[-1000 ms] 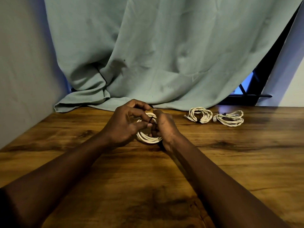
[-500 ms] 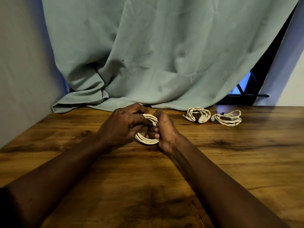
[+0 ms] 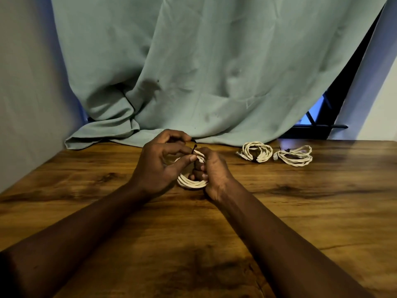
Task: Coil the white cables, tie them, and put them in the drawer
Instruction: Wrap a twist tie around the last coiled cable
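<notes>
At the wooden table [image 3: 129, 211], the right hand [image 3: 212, 173] grips the coiled white cable [image 3: 191, 182] while the left hand [image 3: 159, 166] pinches its dark tie [image 3: 194, 147]; a slip would likely let the loops spring loose.

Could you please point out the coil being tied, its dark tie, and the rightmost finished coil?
Coil being tied [image 3: 191, 183]: head view, lower exposed arc.
Dark tie [image 3: 194, 147]: head view, its upright free end.
Rightmost finished coil [image 3: 295, 162]: head view, near strands.
</notes>
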